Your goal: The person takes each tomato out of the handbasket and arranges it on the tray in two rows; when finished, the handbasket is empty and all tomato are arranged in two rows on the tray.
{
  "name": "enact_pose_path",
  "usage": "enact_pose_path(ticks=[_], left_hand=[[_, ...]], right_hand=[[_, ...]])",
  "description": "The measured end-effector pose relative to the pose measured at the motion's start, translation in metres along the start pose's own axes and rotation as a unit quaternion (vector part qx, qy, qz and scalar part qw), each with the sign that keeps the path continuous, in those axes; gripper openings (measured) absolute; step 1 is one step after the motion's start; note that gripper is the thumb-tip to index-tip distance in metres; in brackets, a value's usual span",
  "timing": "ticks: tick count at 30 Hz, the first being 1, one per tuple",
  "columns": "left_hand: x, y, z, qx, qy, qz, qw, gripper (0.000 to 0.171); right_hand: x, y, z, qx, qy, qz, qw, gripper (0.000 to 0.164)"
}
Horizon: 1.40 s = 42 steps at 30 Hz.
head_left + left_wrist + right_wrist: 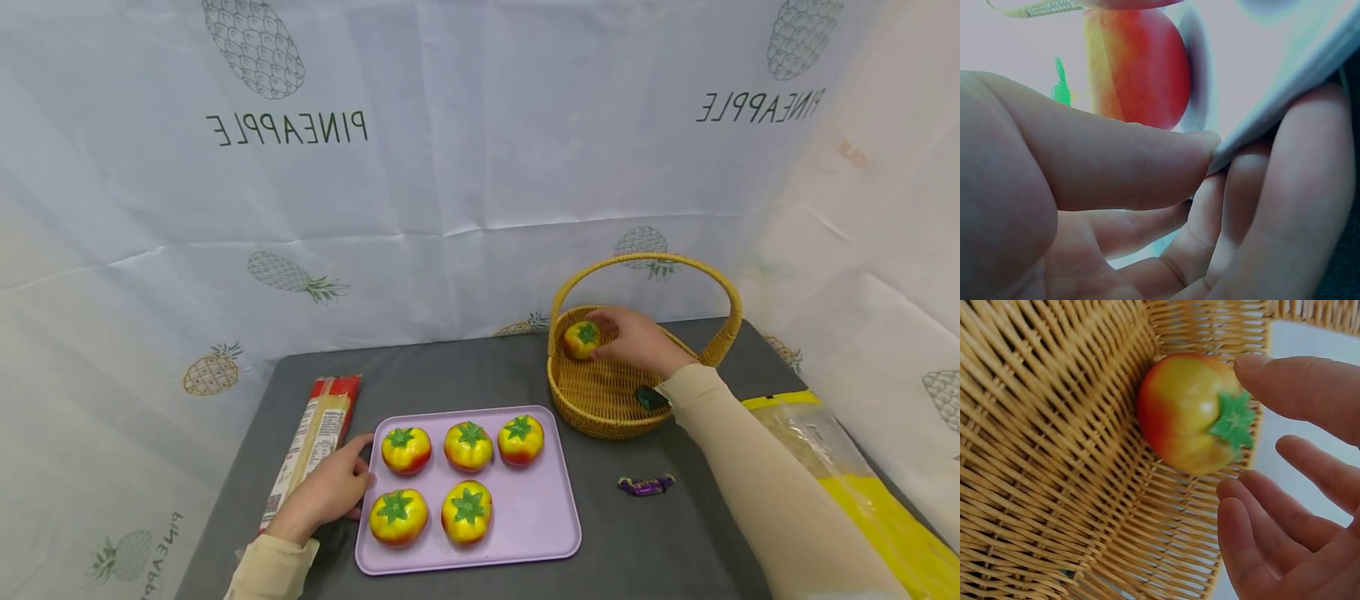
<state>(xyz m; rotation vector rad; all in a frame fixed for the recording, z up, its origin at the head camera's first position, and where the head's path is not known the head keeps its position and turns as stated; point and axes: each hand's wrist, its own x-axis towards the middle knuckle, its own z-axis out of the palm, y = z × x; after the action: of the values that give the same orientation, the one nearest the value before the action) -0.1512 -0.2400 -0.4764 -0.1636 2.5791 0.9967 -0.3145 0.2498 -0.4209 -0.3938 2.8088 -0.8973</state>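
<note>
A wicker basket with a tall handle stands at the back right and holds one red-and-yellow toy tomato with a green star-shaped top. My right hand reaches into the basket at that tomato. In the right wrist view its thumb and fingers are spread apart beside the fruit, with the thumb tip right at its edge. My left hand pinches the left rim of a lilac tray, thumb above and fingers beneath, as the left wrist view shows. On the tray sit several matching toy tomatoes.
Left of the tray lies a long red-and-cream packet. A purple wrapped candy is in front of the basket. A yellow-and-clear bag lies along the right edge. A dark green item rests inside the basket, partly behind the right wrist.
</note>
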Motion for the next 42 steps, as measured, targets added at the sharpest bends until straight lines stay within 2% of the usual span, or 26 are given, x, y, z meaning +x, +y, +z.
enact_pose_path(ticks=[11, 27, 34, 42], left_hand=[[0.000, 0.003, 0.002, 0.002, 0.000, 0.001, 1.0000, 0.069], [0.000, 0.001, 0.002, 0.010, 0.007, 0.002, 0.9999, 0.070], [-0.002, 0.002, 0.003, 0.016, 0.007, 0.004, 0.9998, 0.070], [-0.003, 0.002, 0.003, 0.019, 0.010, 0.007, 0.9997, 0.070]], right_hand=[[0.017, 0.023, 0.010, -0.013, 0.005, 0.003, 1.000, 0.073], [0.028, 0.017, 0.017, -0.019, -0.010, 0.018, 1.000, 0.075], [0.019, 0.014, 0.011, -0.044, -0.004, 0.006, 0.999, 0.073], [-0.006, -0.013, 0.000, -0.061, 0.001, -0.024, 0.998, 0.075]])
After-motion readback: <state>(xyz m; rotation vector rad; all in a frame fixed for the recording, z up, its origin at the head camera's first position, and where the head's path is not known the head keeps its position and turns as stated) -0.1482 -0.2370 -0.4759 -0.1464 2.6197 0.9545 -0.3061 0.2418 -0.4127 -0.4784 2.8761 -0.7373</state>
